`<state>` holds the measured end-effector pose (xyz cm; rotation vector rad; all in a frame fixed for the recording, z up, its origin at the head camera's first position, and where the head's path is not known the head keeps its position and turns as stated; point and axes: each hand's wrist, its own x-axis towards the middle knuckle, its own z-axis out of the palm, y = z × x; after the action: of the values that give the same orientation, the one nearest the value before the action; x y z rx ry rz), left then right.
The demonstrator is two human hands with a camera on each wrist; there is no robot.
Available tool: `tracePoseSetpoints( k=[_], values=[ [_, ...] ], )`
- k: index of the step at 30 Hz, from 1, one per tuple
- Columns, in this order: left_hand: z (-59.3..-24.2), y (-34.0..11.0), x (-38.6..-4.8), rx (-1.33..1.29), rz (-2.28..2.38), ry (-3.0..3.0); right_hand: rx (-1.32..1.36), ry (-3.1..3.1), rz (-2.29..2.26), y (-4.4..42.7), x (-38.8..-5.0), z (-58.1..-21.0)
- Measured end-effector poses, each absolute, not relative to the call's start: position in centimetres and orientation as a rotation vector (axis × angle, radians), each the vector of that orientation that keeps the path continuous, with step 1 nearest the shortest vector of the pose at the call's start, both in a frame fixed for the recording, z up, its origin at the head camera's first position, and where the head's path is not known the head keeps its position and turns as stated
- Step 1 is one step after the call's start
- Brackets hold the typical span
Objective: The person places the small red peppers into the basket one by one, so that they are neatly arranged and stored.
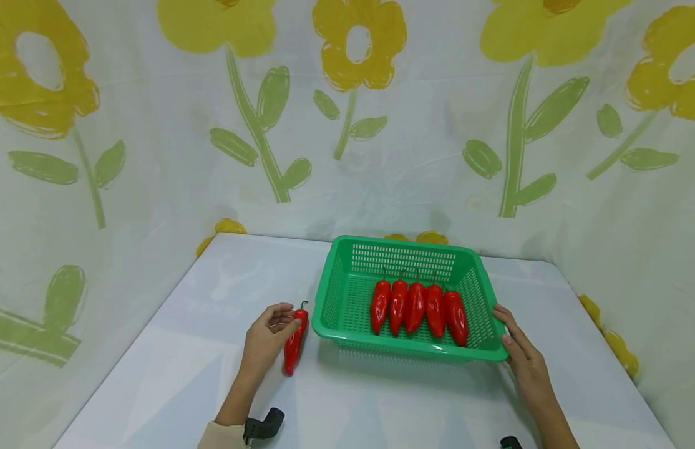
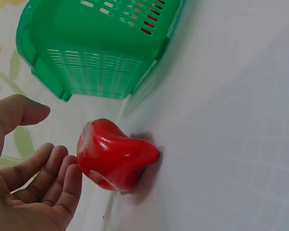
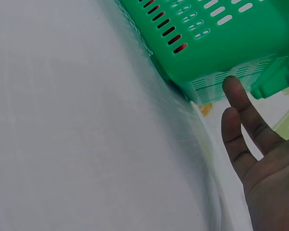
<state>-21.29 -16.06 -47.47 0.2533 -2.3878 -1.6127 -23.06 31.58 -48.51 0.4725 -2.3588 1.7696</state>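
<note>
A glossy red pepper [image 1: 294,349] with a dark curved stem lies on the table, left of the green basket [image 1: 409,354]. My left hand [image 1: 264,340] is beside its stem end, the thumb across it in the head view. In the left wrist view, a gap separates the thumb from the loosely bent fingers [image 2: 53,173], which are close to the pepper. Several more red peppers [image 1: 416,307] lie side by side inside the basket. On the basket's right rim rest fingertips of my right hand [image 1: 528,368]; the right wrist view shows two extended fingers [image 3: 245,113] by its outer wall.
The white table [image 1: 213,349] carries pale blue patterns. Behind and beside it hangs a white curtain [image 1: 415,156] with yellow flowers and green leaves. The basket's far side is close to the table's back edge.
</note>
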Motion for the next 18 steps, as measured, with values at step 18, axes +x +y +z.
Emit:
tracePoseSetpoints(
  k=[18],
  values=[
    [-48.6, -15.9, -20.5, 0.378, -1.422, -2.53, 0.448, -2.408, 1.711, 31.5, -23.0, -48.1]
  ],
)
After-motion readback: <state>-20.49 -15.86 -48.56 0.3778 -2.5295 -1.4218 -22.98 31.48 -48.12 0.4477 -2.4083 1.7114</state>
